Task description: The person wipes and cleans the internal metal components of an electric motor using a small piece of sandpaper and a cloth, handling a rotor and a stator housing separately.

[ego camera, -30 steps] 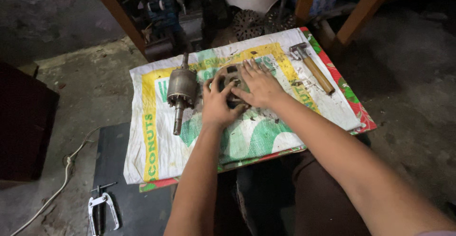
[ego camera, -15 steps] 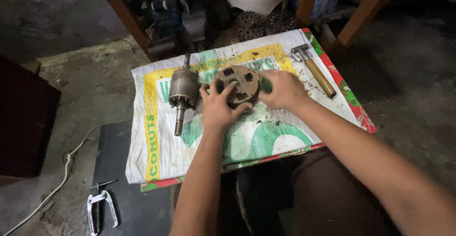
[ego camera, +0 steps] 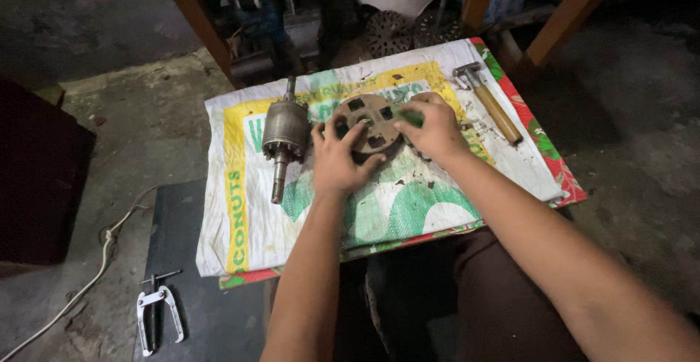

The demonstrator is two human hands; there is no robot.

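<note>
Round plate point(ego camera: 368, 120): dull grey-brown metal disc with several rectangular cut-outs, lying flat near the middle of the woven sack, between both hands.
Left hand point(ego camera: 337, 161): palm down on the plate's near-left edge, fingers spread wide over the rim, pressing rather than gripping.
Right hand point(ego camera: 435, 127): curled over the plate's right edge, fingers closed on a small green piece point(ego camera: 410, 118) at the rim; kind of piece too small to tell.
Rotor point(ego camera: 284, 133): just left of the plate, apart from the left hand; ribbed grey metal cylinder on a steel shaft, lying lengthwise with the longer shaft end pointing toward the body.
Hammer point(ego camera: 490, 103): right of the right hand, metal head, yellowish wooden handle, lying at a slant on the sack.
Woven sack point(ego camera: 408, 209): white plastic weave printed in green and yellow, red-patterned edge, flattened as a work mat, speckled with dark grit.
Floor point(ego camera: 138, 125): rough, stained grey concrete.
Dark mat point(ego camera: 189, 260): flat black sheet under the sack's near-left corner.
Puller point(ego camera: 157, 311): small two-legged, white-painted tool on the dark mat.
Cord point(ego camera: 87, 274): pale, trailing across the floor at left.
Wooden legs point(ego camera: 200, 23): reddish-brown, slanting up at the back.
</note>
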